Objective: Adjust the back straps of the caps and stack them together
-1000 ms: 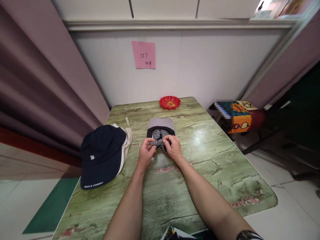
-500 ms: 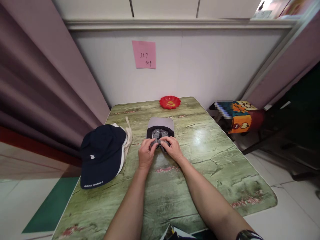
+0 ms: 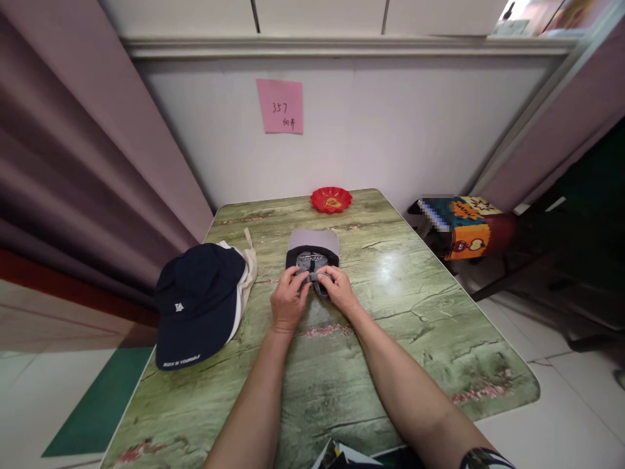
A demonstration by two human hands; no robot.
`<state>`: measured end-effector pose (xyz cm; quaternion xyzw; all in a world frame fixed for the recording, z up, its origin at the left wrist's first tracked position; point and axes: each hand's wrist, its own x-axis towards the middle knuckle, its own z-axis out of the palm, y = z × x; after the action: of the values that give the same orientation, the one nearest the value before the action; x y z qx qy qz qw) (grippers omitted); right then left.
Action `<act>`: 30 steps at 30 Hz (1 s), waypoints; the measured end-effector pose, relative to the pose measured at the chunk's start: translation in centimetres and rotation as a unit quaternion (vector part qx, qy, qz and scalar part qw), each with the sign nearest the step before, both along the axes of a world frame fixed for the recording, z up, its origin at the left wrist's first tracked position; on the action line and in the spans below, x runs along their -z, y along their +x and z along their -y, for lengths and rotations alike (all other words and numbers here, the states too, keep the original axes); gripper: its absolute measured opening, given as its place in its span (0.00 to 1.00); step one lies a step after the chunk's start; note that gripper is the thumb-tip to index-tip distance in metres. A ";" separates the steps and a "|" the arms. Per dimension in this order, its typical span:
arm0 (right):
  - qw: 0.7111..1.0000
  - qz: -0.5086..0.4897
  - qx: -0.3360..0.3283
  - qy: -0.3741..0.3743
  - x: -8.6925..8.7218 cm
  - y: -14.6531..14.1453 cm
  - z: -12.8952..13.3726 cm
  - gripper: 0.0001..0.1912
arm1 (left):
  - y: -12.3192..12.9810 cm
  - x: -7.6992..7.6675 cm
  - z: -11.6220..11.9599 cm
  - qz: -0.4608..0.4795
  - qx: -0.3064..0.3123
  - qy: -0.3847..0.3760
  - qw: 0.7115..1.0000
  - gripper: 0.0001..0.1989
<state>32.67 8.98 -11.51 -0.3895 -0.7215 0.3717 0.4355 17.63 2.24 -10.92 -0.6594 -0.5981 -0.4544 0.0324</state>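
Note:
A grey cap (image 3: 313, 241) lies upside down at the middle of the table, its brim toward the wall and its dark inside showing. Its back strap (image 3: 313, 277) faces me. My left hand (image 3: 288, 296) pinches the strap's left side between thumb and fingers. On the other side, my right hand (image 3: 338, 286) grips the strap's right part the same way. The strap's fastening is too small to make out. To the left rests a navy cap (image 3: 200, 299) with white lettering, on top of white and beige caps (image 3: 250, 267).
A red scalloped dish (image 3: 331, 200) sits near the table's far edge. The green wood-patterned table (image 3: 420, 352) meets a white wall bearing a pink note (image 3: 280, 106). Purple curtains (image 3: 97, 98) hang at the left. A patterned box-like item (image 3: 463, 225) stands beyond the right edge.
My fingers have shifted slightly apart along the strap, so more of its middle shows between them. The caps and the dish stay where they were.

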 end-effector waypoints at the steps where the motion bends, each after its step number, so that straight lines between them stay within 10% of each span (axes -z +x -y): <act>1: 1.000 0.001 -0.002 0.001 0.0 0.0 0.0 0.12 | 0.1 0.0 0.0 -0.007 -0.003 -0.001 1.000 0.11; 30: 0.997 0.003 -0.065 -0.031 0.6 0.1 -0.4 0.12 | 0.1 -0.3 -0.5 0.212 0.087 -0.035 0.973 0.09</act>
<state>32.78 9.37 -12.09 -0.3561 -0.7347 0.4204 0.3958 17.75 2.77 -10.63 -0.5982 -0.5472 -0.5639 -0.1575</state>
